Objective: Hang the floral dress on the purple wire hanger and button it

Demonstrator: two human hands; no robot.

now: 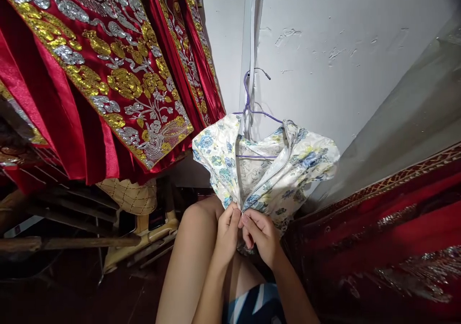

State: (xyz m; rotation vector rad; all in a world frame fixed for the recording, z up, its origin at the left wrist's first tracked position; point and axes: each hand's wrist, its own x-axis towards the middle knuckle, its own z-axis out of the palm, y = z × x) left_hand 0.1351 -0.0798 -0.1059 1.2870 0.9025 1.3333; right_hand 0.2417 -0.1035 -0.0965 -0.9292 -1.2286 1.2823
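Note:
A white floral garment [219, 155] with blue and yellow flowers hangs on a purple wire hanger [247, 93]. Its front opening is spread apart at the top and narrows to a point low down, where both hands meet. My left hand [229, 225] pinches the left edge of the opening. Close beside it, my right hand [260, 230] pinches at the lower end of the right edge, along which a zipper runs. The fingertips hide whatever small part lies between them.
Red cloth with gold and silver sequins [126, 83] hangs at the upper left. Below it stand a wooden chair [144, 242] and a patterned cushion [133, 194]. More red fabric [396, 228] lies at the right. Behind the garment is a white wall [324, 35]. Bare knees are beneath the hands.

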